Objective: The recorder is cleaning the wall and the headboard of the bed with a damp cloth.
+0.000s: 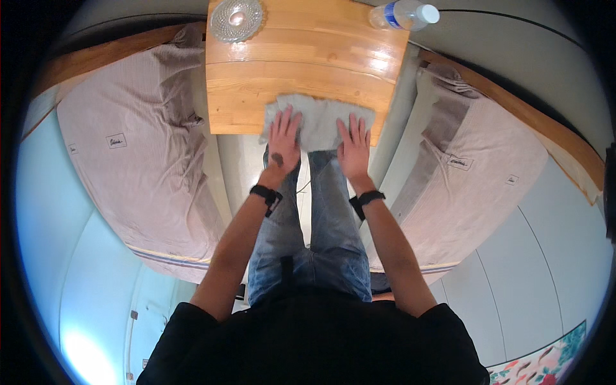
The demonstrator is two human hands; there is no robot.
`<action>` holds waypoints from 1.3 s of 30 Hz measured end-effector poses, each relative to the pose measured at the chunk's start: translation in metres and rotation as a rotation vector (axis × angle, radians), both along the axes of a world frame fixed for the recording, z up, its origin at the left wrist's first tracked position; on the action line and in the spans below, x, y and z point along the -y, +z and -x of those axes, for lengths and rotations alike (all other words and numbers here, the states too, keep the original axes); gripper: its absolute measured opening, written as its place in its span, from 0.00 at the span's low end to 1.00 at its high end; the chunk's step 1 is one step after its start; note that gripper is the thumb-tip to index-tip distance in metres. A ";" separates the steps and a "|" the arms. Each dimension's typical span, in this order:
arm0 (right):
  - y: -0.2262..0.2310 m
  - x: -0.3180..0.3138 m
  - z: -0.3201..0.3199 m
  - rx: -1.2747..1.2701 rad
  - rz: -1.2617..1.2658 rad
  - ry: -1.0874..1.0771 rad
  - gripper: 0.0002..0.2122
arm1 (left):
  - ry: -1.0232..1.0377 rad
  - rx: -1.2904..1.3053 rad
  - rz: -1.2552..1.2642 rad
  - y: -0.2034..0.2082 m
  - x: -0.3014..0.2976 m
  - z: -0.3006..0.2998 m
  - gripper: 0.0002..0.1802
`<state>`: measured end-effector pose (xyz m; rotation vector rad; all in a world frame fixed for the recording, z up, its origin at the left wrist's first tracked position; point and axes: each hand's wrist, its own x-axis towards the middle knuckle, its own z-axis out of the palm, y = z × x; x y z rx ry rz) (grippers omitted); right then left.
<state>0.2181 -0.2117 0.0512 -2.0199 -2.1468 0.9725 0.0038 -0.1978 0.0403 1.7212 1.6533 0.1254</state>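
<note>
A grey cloth (319,122) lies across the near edge of the wooden table (256,80), part of it hanging over the edge. My left hand (283,138) rests flat on its left part, fingers stretched out and pointing away from me. On the right part lies my right hand (353,142), its fingers spread. Neither hand grips the cloth; both press on it from above. Black bands circle both wrists.
At the table's far left stands a round glass dish (236,19). A clear plastic bottle (404,15) with a white cap lies at the far right corner. Covered benches, left (141,128) and right (475,160), flank the table.
</note>
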 end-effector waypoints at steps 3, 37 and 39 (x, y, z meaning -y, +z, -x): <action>0.001 0.024 -0.002 0.017 0.076 -0.024 0.34 | -0.104 0.029 0.064 0.007 0.021 -0.022 0.43; 0.010 0.039 -0.011 -0.097 0.111 -0.080 0.35 | -0.197 0.056 0.136 0.019 0.030 -0.047 0.37; 0.008 0.043 -0.014 -0.105 0.158 -0.081 0.35 | -0.195 0.059 0.175 0.020 0.034 -0.048 0.37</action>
